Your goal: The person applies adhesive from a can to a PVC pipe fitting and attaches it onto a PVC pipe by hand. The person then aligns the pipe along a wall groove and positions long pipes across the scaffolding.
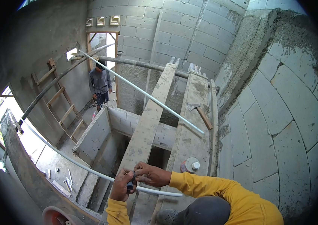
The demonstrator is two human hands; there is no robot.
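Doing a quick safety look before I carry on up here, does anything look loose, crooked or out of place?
The hammer lies loose on the plank, its handle near the edge. The long white pipe rests slantwise across both planks, unsecured. A capped container lies on the plank near your right hand.

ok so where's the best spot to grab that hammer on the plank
By the wooden handle, near its free lower end, coming from above. The hammer lies flat on the plank with the metal head at the far end, and the handle end points toward the person.

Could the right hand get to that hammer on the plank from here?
Probably not without moving: the right hand is busy on the white pipe, and the hammer lies far up the plank, though nothing blocks it.
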